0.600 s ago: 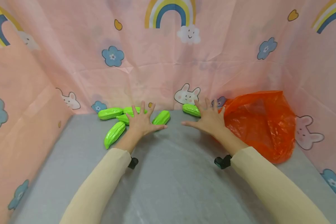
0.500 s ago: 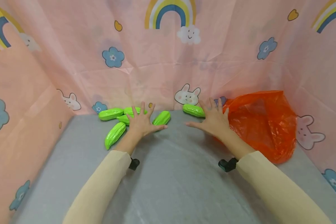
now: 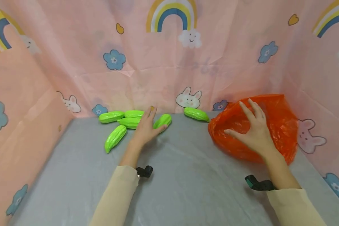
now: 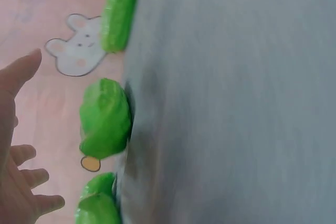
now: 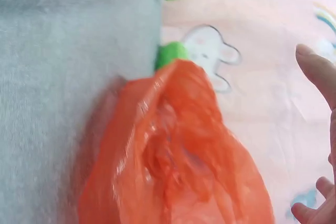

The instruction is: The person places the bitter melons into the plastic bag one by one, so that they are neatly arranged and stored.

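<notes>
Several bright green ridged vegetables lie along the back of the grey surface; one sits apart at the left front of its group. My left hand hovers with spread fingers between that group and another green piece, holding nothing. One more green piece rests beside the red plastic bag. Over the bag's mouth is my right hand, fingers apart and empty. In the right wrist view the bag gapes, with the right hand at the edge.
Pink patterned cloth rises behind and at both sides of the grey surface. A small black device is worn at the left wrist, another at the right.
My right hand has moved right and a little toward me, from beside the green piece to over the red bag. The left hand has turned slightly, its fingers closer together.
</notes>
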A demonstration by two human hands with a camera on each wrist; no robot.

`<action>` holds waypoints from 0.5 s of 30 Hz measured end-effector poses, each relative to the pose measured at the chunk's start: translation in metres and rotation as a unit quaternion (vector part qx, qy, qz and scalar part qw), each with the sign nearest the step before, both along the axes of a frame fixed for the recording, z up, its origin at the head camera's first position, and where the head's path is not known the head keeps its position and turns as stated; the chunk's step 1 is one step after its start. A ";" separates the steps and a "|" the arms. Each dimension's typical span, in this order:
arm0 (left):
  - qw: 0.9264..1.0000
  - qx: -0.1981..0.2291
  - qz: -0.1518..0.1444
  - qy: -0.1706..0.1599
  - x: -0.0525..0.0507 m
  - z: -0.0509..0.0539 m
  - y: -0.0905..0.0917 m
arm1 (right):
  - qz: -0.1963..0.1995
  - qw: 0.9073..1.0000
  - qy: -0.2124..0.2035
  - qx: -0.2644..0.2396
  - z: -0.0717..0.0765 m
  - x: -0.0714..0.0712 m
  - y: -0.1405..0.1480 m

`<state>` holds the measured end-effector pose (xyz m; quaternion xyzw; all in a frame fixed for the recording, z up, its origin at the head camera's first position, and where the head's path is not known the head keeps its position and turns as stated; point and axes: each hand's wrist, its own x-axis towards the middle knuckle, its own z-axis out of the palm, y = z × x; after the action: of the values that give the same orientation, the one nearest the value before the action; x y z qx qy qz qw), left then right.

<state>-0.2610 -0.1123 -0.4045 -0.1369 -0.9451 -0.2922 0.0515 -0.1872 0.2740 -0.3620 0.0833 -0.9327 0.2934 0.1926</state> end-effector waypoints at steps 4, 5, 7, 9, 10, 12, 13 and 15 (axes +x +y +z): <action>0.998 0.057 0.003 -0.003 -0.002 -0.004 0.006 | -0.037 0.999 0.001 -0.027 -0.003 0.013 0.019; 0.998 0.063 0.005 -0.003 -0.002 -0.004 0.007 | -0.044 0.999 0.003 -0.031 -0.004 0.016 0.023; 0.997 0.071 0.009 -0.002 -0.002 -0.005 0.007 | -0.055 0.998 0.013 -0.039 -0.007 0.020 0.029; 0.996 0.083 0.012 -0.004 -0.002 -0.006 0.006 | -0.060 0.997 0.025 -0.046 -0.009 0.022 0.034; 0.996 0.090 0.014 -0.008 -0.002 -0.007 0.006 | -0.063 0.996 0.032 -0.050 -0.009 0.023 0.037; 0.995 0.101 0.019 -0.015 -0.002 -0.009 0.005 | -0.069 0.995 0.049 -0.059 -0.011 0.024 0.042; 0.994 0.107 0.020 -0.018 -0.002 -0.011 0.005 | -0.072 0.994 0.061 -0.062 -0.012 0.024 0.044; 0.993 0.113 0.019 -0.022 -0.002 -0.015 0.005 | -0.082 0.990 0.084 -0.072 -0.014 0.023 0.050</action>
<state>-0.2628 -0.1076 -0.4192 -0.1053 -0.9094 -0.3990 0.0514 -0.1645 0.3240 -0.3760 0.0170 -0.8934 0.3347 0.2992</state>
